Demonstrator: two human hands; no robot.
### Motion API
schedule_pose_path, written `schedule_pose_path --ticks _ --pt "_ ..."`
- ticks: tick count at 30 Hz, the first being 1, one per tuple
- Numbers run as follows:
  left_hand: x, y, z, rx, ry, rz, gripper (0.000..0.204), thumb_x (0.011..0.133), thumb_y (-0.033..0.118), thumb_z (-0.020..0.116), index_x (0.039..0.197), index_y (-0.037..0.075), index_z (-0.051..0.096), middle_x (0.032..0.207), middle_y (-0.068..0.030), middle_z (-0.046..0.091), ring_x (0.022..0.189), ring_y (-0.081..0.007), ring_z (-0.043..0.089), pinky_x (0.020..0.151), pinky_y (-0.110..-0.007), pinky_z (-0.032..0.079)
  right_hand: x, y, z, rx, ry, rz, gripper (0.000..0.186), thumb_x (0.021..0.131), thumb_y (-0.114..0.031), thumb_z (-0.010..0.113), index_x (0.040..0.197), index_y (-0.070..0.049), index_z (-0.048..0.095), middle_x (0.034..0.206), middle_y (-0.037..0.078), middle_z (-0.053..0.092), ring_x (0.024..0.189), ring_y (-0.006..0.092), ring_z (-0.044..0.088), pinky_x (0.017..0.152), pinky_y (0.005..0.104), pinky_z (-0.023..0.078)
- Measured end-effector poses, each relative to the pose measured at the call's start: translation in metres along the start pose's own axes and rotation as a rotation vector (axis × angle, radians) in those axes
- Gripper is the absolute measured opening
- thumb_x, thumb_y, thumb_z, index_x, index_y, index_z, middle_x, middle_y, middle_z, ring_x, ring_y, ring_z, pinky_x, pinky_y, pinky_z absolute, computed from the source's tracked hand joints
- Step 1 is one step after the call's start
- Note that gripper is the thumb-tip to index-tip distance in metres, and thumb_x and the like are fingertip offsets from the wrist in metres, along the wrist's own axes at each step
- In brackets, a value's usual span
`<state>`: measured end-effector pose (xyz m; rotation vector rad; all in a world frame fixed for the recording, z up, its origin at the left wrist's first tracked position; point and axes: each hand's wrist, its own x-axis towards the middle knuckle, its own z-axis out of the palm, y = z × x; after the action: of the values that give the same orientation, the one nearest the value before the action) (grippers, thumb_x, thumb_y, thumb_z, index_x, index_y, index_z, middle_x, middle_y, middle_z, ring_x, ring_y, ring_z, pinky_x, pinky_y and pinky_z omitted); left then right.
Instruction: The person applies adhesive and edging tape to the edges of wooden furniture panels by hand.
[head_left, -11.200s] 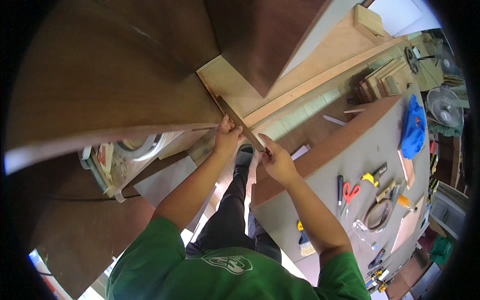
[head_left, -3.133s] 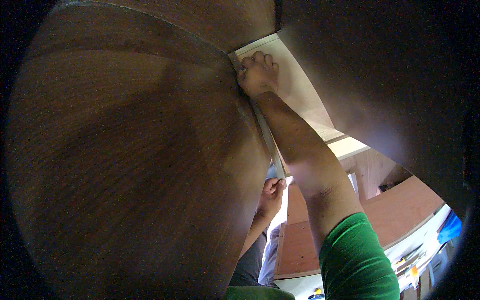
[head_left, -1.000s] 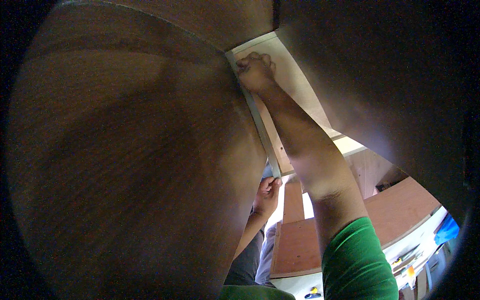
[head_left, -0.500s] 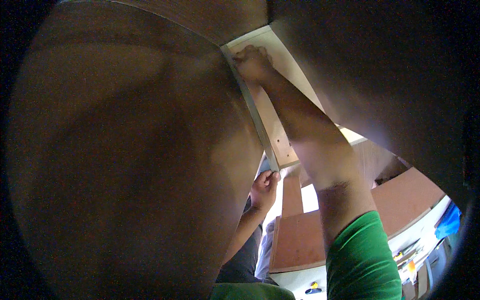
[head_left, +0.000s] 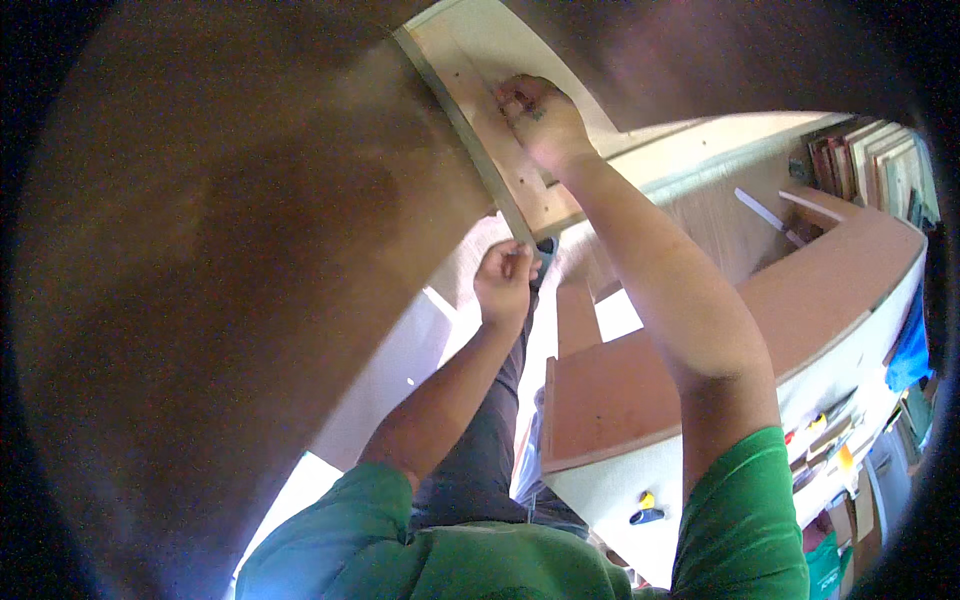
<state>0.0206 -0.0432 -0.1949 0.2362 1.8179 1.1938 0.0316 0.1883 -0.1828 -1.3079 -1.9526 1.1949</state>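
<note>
A pale wooden frame (head_left: 475, 150) runs down from the top middle, with a flat wooden strip and several small dark holes or screw heads along it. My right hand (head_left: 545, 120) is over its face, fingers curled together near the strip; whatever is between the fingertips cannot be made out. At the frame's lower end my left hand (head_left: 503, 285) is closed, thumb against the curled fingers, close to the edge. Whether it grips the edge or something small is hidden. A large brown panel (head_left: 250, 230) fills the left side and shades the frame.
Another dark panel (head_left: 720, 60) hangs at upper right. Below stands a reddish-brown board unit (head_left: 620, 400) with a white side. A yellow-and-black tool (head_left: 647, 508) lies on white at lower middle. Stacked boards (head_left: 875, 165) and a blue cloth (head_left: 910, 345) are at far right.
The view has shifted, showing more of the room and my left arm. My right hand has come away from the frame's top corner, further down its face. My left hand stays by the lower end.
</note>
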Motion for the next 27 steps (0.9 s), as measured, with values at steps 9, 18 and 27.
schedule_pose_path --ticks 9,18,27 --pt "0.025 0.0 -0.013 0.008 -0.063 -0.169 0.021 0.096 0.022 0.061 0.092 0.001 0.064 0.08 -0.004 0.066 0.066 -0.0112 0.06 0.062 -0.025 0.046 -0.122 0.019 -0.021 -0.045 -0.294 0.363 0.032 0.085 -0.033 0.058 0.091 -0.004 0.07 0.09 0.023 0.067 0.09 0.0404 0.065 0.079 0.0458 0.052" --pt "0.029 -0.01 -0.012 0.026 -0.059 -0.093 0.022 0.092 0.024 0.066 0.091 0.002 0.067 0.077 -0.0028 0.065 0.068 -0.0111 0.059 0.063 -0.025 0.048 -0.166 0.028 0.006 0.317 -0.377 0.801 0.02 0.091 -0.021 0.061 0.087 -0.003 0.068 0.073 0.005 0.065 0.066 0.0141 0.062 0.055 0.0304 0.051" --pt "0.047 -0.011 -0.015 0.226 0.009 0.123 0.02 0.089 0.022 0.069 0.089 0.002 0.066 0.08 -0.0046 0.067 0.07 -0.0127 0.06 0.066 -0.027 0.048 -0.184 0.045 0.032 0.629 -0.166 0.953 0.016 0.088 -0.021 0.073 0.081 -0.008 0.065 0.072 0.001 0.063 0.06 0.0099 0.055 0.05 0.0236 0.043"
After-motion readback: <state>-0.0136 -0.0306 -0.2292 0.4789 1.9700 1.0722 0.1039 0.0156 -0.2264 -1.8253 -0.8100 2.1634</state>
